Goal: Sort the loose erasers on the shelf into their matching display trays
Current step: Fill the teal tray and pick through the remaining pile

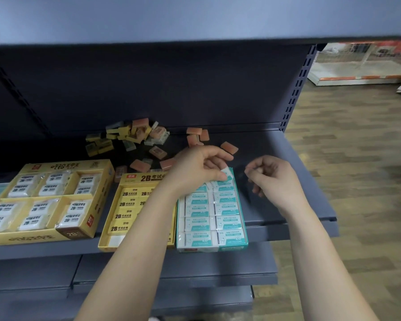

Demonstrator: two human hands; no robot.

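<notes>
My left hand [199, 166] pinches a teal-and-white eraser [226, 173] at the far end of the teal display tray [245, 228], which is packed with matching erasers. My right hand [270, 176] hovers just right of that tray with fingers curled and nothing visible in them. A pile of loose yellow, orange and pale erasers [127, 135] lies at the back of the shelf. Several orange erasers [229, 148] are scattered nearer my hands. The yellow 2B tray [107, 228] sits left of the teal one, partly hidden by my left forearm.
A larger yellow tray [102, 179] of wrapped white erasers stands at the far left. The dark shelf surface [276, 200] ends at a front edge below the trays. Lower shelves [195, 274] lie underneath. Wooden floor [357, 158] stretches to the right.
</notes>
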